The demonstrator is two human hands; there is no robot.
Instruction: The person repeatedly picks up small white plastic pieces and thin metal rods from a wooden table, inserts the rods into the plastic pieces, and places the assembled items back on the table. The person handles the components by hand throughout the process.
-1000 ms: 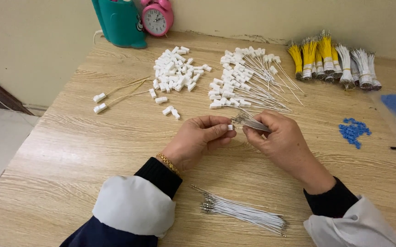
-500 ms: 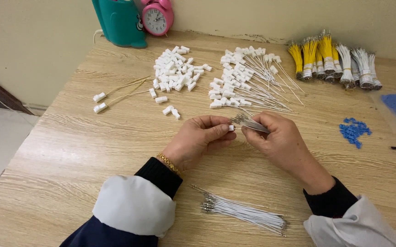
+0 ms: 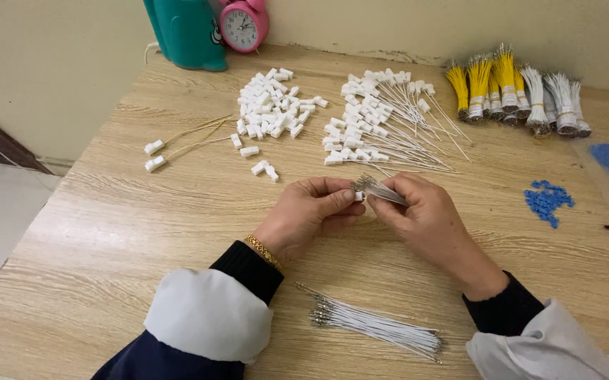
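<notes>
My left hand (image 3: 315,211) is curled in over the middle of the wooden table (image 3: 107,246), thumb and forefinger pinched on a small white connector (image 3: 358,195). My right hand (image 3: 424,218) meets it from the other side, fingers closed around a little bunch of white wires (image 3: 383,191) whose metal tips fan out right at the connector. Whether a tip is already seated in the housing, I cannot tell; my fingers cover the joint.

Just ahead of my knuckles lie the finished pieces (image 3: 382,119), white housings with their wires trailing off to the right. Left of those sits the heap of loose white connectors (image 3: 273,109), with a few strays scattered toward me. Further left, two connectors on yellowish wires (image 3: 178,141) lie apart from the rest.

Near my body, between my sleeves, rests a bundle of white wires (image 3: 375,325) lying flat, metal ends pointing left. At the far right edge stand tied bundles of yellow and white wires (image 3: 515,88). A scatter of small blue pieces (image 3: 547,200) sits to the right of my right hand. At the back, a pink alarm clock (image 3: 242,24) leans beside a teal container (image 3: 185,32).
</notes>
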